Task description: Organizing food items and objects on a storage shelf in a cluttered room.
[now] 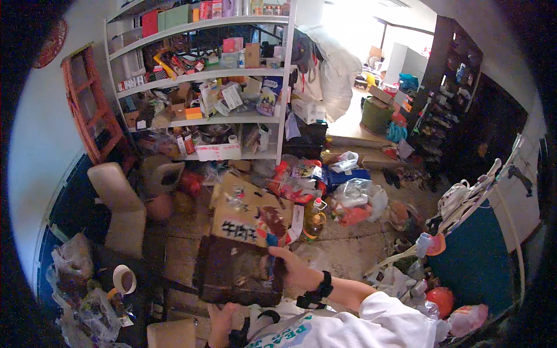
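Observation:
An opened cardboard box (250,200) is held in front of me, its printed brown flap spread out on the far side and its dark part (216,269) nearest to me. My right hand (293,268) grips the right side of it, fingers over the edge. At the lower edge, my left hand (221,319) holds the box from beneath, with the fingers partly hidden. Some clear plastic shows inside, too dim to make out. Just beyond my right hand, a bottle of yellow oil (315,221) with a red cap stands on the floor.
White shelving (200,76) full of boxes and bags stands ahead. Plastic bags (357,194) lie on the floor beyond the bottle. To the left are a beige chair (119,203) and a table with a cup (124,281). A clothes rack (481,200) leans at the right.

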The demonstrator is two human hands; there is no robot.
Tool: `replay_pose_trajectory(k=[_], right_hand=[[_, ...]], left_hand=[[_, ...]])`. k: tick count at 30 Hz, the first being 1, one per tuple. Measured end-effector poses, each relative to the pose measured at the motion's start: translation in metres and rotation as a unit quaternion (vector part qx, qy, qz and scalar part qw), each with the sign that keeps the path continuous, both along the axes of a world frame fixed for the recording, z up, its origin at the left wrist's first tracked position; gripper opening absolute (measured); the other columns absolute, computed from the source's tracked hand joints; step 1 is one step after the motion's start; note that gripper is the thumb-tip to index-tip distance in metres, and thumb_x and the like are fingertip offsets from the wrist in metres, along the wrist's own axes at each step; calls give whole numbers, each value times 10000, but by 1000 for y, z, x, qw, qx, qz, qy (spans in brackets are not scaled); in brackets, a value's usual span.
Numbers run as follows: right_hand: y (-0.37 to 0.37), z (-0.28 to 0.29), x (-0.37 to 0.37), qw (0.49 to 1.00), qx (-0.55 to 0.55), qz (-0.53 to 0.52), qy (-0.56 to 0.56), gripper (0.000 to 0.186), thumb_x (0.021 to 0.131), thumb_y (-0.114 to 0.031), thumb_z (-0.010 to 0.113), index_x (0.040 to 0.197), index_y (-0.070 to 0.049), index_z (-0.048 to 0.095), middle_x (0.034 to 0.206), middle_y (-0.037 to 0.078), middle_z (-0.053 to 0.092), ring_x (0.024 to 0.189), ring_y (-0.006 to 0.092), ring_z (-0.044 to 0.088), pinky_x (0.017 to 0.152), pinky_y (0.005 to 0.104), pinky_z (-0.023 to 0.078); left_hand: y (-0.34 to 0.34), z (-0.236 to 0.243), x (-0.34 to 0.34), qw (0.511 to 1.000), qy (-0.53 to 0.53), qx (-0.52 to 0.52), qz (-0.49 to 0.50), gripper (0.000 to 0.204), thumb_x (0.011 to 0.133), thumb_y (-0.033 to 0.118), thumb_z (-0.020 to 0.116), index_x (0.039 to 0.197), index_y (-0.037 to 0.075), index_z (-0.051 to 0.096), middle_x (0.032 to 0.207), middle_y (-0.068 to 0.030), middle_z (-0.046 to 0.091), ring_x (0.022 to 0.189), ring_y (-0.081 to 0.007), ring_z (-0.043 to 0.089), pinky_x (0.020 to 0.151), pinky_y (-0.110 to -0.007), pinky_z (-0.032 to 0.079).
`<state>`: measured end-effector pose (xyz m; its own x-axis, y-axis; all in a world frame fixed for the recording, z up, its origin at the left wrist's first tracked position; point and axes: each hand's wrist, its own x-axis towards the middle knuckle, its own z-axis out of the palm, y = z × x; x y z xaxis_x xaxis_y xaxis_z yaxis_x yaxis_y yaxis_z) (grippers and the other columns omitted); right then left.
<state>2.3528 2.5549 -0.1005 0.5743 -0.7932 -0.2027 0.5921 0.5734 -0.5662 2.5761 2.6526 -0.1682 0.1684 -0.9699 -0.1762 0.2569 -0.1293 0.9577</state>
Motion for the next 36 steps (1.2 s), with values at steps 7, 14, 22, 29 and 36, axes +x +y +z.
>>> replay_pose_trajectory(k=[7,14,22,29,36], right_hand=[[-3,7,-58,991,87,-73,-68,428,886,-306,457,1192,-9,484,1142,142,576,997,265,587,928,394,434],[-8,-39,-106,985,72,-152,-36,437,853,-284,542,1201,-28,477,1147,123,574,1023,256,568,926,396,430],[-14,-64,-124,976,100,-189,-36,411,851,-295,543,1175,-44,501,1113,119,593,998,250,580,907,393,442],[-34,-90,-136,964,114,-237,27,516,806,-436,559,1164,-67,513,951,66,621,784,207,601,730,338,502],[-66,-45,-161,976,-66,-91,-185,590,806,-516,501,1216,-92,477,1167,78,536,1018,263,523,886,415,435]], left_hand=[[-24,76,-15,985,67,-153,-37,769,768,261,656,1353,28,214,1310,-186,382,1174,-291,426,946,-372,389],[-20,23,11,993,3,-73,87,512,784,124,620,1245,39,414,1063,-138,576,885,-214,582,725,-287,484],[-17,31,-7,992,-31,-46,116,527,769,90,608,1233,-13,378,1052,-157,577,972,-225,557,838,-333,447],[-13,35,-17,974,-43,-78,210,455,784,113,610,1185,-19,441,1058,-141,579,974,-211,559,855,-319,440],[-17,46,-24,945,-47,-55,319,398,802,95,583,1167,-7,463,1029,-130,611,979,-188,567,848,-289,433]])
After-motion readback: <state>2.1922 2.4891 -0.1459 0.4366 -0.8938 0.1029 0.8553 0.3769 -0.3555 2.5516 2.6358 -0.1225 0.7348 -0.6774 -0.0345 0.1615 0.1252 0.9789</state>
